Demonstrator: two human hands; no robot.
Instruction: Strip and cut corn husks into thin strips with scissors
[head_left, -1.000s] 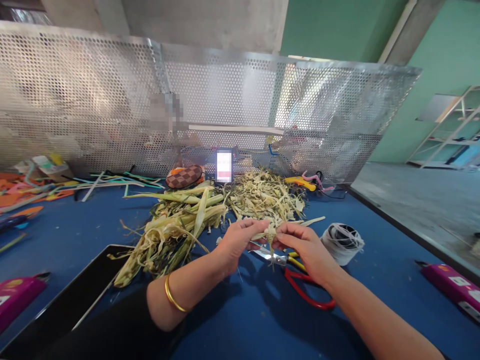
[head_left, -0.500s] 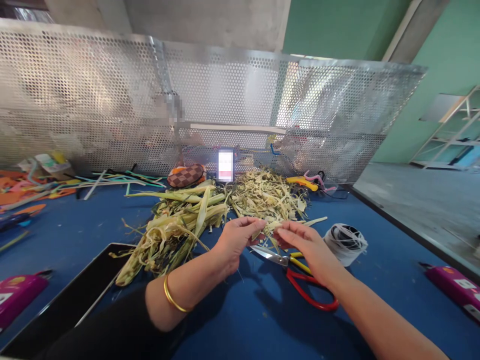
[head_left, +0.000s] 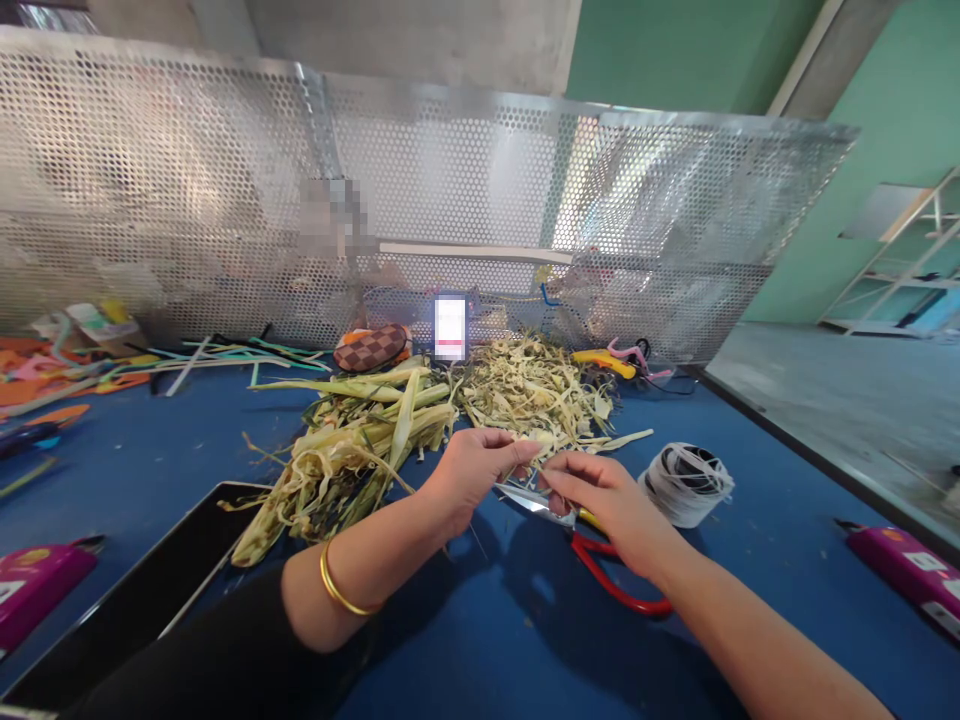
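My left hand and my right hand meet just above the blue table, fingers pinched together on a thin pale strip of dried leaf between them. A gold bangle sits on my left wrist. Right under the hands lie red-handled scissors with the blades pointing left. Behind the hands is a heap of shredded pale leaf strips, and to its left a bundle of longer green-yellow leaves.
A roll of white cord stands right of my right hand. A dark tray lies at lower left, magenta boxes at both sides. A lit phone, a checkered pouch and a perforated metal screen stand behind.
Both hands have dropped slightly toward the table and drawn closer together; the small leaf bundle held a second ago now shows only as a thin strip between the fingers.
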